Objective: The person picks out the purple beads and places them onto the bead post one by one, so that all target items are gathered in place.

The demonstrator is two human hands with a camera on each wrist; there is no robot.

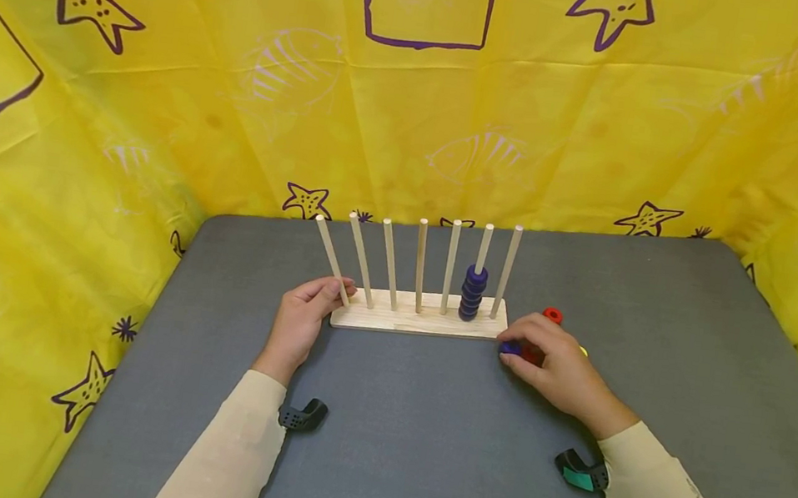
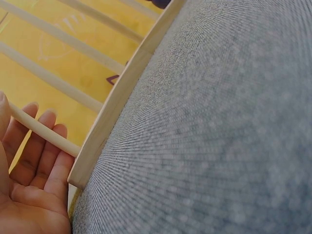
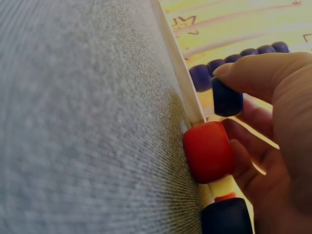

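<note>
A wooden stand [image 1: 390,319] carries a row of several upright pegs. Dark blue beads [image 1: 472,294] are stacked on the second peg from the right. At the stand's left end my left hand [image 1: 301,316] holds the leftmost peg [image 2: 48,132] low down, thumb in front and fingers behind. Beside the right end, my right hand [image 1: 555,369] pinches a dark blue bead [image 3: 227,97] between thumb and fingers, just above the table. A red bead [image 3: 208,152] lies under that hand, close to its other fingers.
Behind the right hand lies another red bead [image 1: 553,314], and a yellow bead [image 1: 584,352] peeks out beside it. Another dark bead [image 3: 226,217] sits nearer the right wrist camera. A yellow patterned cloth [image 1: 401,115] hangs behind the grey table [image 1: 417,453].
</note>
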